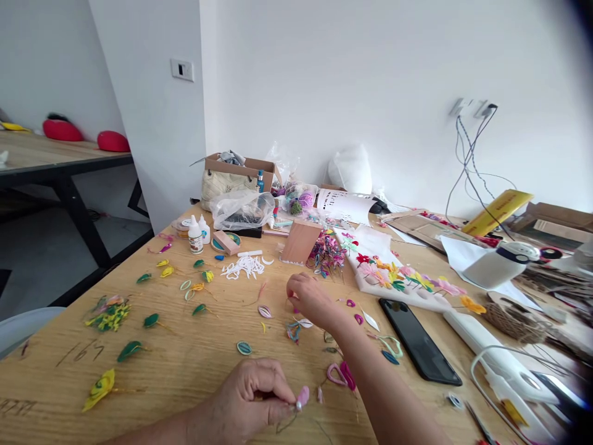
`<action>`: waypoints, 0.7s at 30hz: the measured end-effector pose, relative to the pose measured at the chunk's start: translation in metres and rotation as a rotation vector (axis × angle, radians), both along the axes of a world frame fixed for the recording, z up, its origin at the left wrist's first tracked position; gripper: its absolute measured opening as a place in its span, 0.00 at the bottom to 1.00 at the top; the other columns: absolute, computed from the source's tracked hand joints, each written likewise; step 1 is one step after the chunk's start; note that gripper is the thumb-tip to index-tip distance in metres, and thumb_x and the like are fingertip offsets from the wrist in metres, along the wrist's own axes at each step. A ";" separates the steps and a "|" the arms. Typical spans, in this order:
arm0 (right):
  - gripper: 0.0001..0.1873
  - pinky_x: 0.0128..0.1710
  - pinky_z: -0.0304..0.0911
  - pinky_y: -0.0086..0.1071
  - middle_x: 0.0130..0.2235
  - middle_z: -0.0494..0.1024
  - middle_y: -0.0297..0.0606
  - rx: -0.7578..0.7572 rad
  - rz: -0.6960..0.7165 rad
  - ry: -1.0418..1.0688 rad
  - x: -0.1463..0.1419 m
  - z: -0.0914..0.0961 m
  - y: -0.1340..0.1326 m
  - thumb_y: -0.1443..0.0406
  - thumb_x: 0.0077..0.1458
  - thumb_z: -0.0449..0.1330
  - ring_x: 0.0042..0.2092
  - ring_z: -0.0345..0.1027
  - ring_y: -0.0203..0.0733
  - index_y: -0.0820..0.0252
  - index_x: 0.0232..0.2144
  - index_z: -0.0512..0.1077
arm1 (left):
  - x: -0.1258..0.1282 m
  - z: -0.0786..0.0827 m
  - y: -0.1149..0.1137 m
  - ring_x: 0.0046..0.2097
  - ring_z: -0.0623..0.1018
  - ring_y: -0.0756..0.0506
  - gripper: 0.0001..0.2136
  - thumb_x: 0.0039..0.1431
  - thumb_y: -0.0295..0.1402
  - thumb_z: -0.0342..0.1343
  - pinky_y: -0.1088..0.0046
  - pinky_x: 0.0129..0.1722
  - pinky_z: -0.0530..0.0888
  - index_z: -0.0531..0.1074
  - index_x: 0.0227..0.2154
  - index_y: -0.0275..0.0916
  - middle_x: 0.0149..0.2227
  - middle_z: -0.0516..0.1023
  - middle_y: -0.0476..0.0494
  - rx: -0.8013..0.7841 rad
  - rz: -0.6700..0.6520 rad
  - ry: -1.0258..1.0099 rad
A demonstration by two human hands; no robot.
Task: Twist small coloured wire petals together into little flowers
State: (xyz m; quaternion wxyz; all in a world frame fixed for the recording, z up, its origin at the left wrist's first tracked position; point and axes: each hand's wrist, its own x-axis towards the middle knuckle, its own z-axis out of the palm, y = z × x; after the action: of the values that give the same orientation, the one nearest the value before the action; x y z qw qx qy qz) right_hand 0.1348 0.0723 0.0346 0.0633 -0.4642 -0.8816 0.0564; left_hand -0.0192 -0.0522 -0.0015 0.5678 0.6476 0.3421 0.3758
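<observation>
My left hand point(248, 394) had its fingers pinched on a small pink petal point(304, 394), above the near part of the table point(180, 346). The petal stuck out just past my fingertips, on their right, its long axis tilted upward and slightly right, with a white bead point(299, 406) at its base and thin wire point(286, 425) trailing below. My left hand was the nearer one, touching it; my right hand point(309, 300) was well apart, out beyond the petal and almost straight ahead of it, fingers bent down toward the table. Whether those fingers grasped anything, I could not tell. Between my hands lay a tangle of thread point(293, 332), and just right of the petal, a pink tassel point(320, 394).

At the back, a cardboard box point(257, 165) held something grey and crumpled point(230, 158). Right of it, a clear bag point(311, 187) held balls of yarn point(295, 206). Another bag point(241, 207) lay draped over a black tray point(249, 232), hiding what was inside. Two small bottles point(195, 240) stood upright on the far left; their contents I could not make out.
</observation>
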 end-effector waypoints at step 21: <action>0.06 0.31 0.59 0.29 0.27 0.75 0.34 -0.027 -0.232 0.678 0.032 0.013 -0.018 0.68 0.47 0.54 0.30 0.68 0.37 0.60 0.25 0.71 | 0.001 -0.003 0.008 0.24 0.63 0.52 0.11 0.44 0.40 0.59 0.76 0.26 0.61 0.75 0.19 0.36 0.19 0.62 0.51 -0.131 0.079 -0.052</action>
State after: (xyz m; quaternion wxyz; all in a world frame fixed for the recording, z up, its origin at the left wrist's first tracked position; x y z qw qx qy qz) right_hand 0.1670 0.0544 0.0477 0.3522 -0.5168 -0.7512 0.2112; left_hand -0.0180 -0.0438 -0.0049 0.6024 0.5849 0.3765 0.3915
